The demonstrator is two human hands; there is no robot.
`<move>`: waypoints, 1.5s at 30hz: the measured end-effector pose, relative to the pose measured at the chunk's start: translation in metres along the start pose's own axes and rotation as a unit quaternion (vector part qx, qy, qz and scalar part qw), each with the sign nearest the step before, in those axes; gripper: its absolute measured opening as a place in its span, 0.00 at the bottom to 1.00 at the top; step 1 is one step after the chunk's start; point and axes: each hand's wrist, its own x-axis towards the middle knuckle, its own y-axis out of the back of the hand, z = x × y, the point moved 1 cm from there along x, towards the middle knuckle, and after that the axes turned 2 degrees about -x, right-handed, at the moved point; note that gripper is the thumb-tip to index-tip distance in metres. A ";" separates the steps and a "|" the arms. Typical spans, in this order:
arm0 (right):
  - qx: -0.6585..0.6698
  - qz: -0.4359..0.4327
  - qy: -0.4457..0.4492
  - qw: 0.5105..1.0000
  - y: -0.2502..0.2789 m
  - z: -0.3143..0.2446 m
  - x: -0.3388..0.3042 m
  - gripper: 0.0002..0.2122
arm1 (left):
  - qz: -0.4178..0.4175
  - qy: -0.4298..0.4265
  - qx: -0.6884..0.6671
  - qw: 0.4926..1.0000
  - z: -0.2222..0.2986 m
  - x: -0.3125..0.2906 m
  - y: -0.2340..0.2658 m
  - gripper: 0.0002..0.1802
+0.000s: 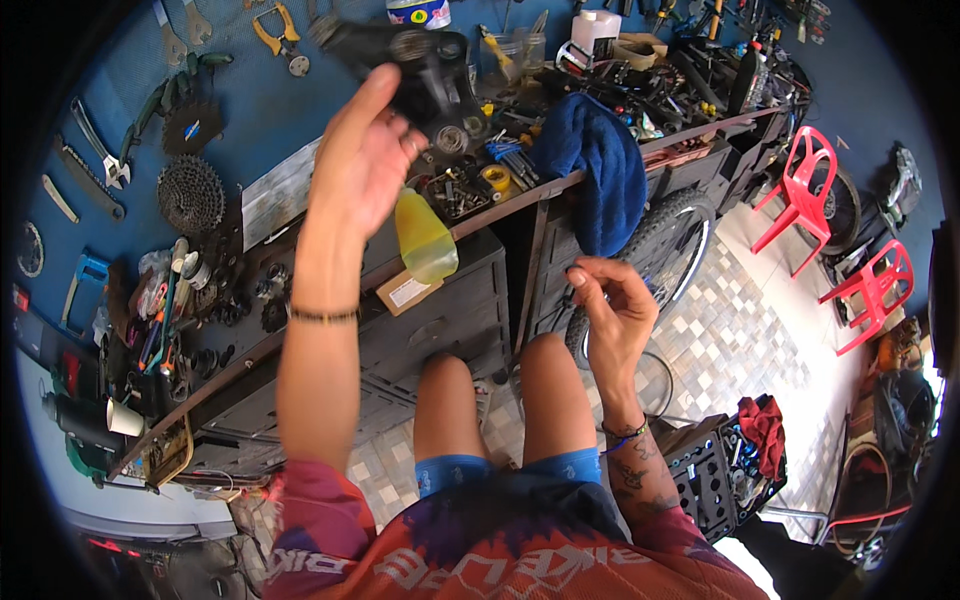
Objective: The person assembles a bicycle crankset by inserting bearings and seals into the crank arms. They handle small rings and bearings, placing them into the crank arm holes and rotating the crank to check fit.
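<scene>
as right hand (pixel 617 312) pinches, small dark piece (pixel 572 268), between its fingertips (pixel 579 282)

Surface (pixel 500 213) runs from lower left to upper right of frame, sprocket cassette (pixel 190 193) on the wall (pixel 235 140) behind its left part, towel (pixel 600 170) draped over its front edge right of centre, left hand (pixel 368 165) above it at upper centre. Right hand (pixel 620 310) below towel, in front of a wheel (pixel 698 218). Farther right, two chairs (pixel 805 190) on the floor (pixel 750 350), one below the other; toolbox (pixel 705 490) at lower right, rag (pixel 763 437) in its right part.
</scene>
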 end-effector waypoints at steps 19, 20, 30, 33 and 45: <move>0.216 -0.120 -0.061 0.967 -0.040 -0.036 -0.048 0.09 | 0.134 -0.106 -0.124 0.977 -0.069 -0.226 -0.028 0.63; 0.214 -0.124 -0.055 0.967 -0.041 -0.038 -0.048 0.09 | 0.132 -0.121 -0.119 0.977 -0.069 -0.227 -0.028 0.64; 0.151 -0.151 0.000 0.977 -0.046 -0.039 -0.044 0.11 | 0.188 -0.090 -0.036 0.977 -0.065 -0.231 -0.040 0.72; 0.142 -0.146 0.000 0.979 -0.046 -0.040 -0.044 0.11 | 0.190 -0.082 -0.036 0.978 -0.063 -0.230 -0.044 0.71; 0.065 -0.134 0.073 0.986 -0.048 -0.041 -0.041 0.11 | 0.128 -0.133 -0.121 0.975 -0.070 -0.228 -0.041 0.67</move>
